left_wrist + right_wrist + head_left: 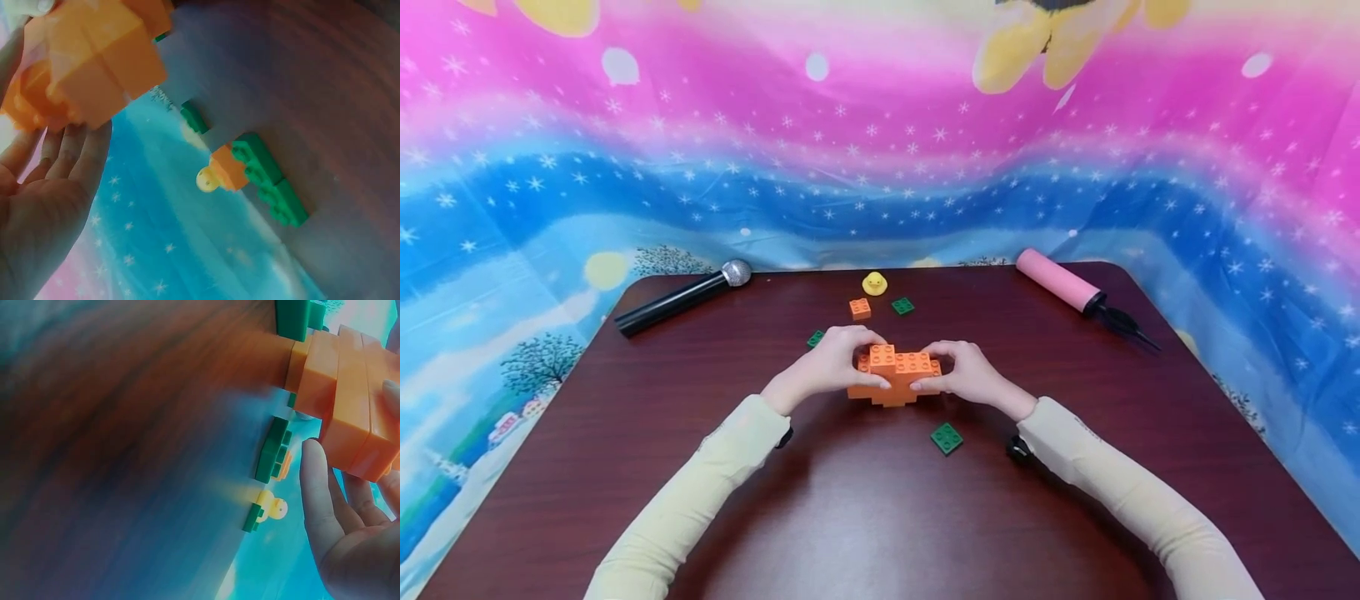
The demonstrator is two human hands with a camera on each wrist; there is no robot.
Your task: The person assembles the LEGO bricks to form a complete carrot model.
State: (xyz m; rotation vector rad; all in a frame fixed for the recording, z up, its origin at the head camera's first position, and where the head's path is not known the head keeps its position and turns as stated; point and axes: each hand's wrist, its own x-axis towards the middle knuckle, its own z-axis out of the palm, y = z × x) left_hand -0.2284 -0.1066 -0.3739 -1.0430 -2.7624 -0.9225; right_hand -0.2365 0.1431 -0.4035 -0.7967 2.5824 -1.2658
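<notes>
Both hands hold a build of orange toy building bricks [897, 385] above the middle of the table. My left hand [829, 363] grips its left end, thumb along the near side and fingers at the far side. At the right end, my right hand [968, 377] grips it the same way. The build narrows in steps toward its bottom, and one studded orange brick stands higher on its top left. In the left wrist view the stacked bricks [103, 59] lie against the fingers; the right wrist view shows layered bricks [350, 412] above the palm.
A green brick [947, 438] lies nearer the person, another green brick [816, 338] behind the left hand. Farther back sit an orange brick [860, 309], a green brick [902, 306] and a yellow rubber duck [874, 284]. A microphone [677, 300] lies back left, a pink hand pump [1060, 282] back right.
</notes>
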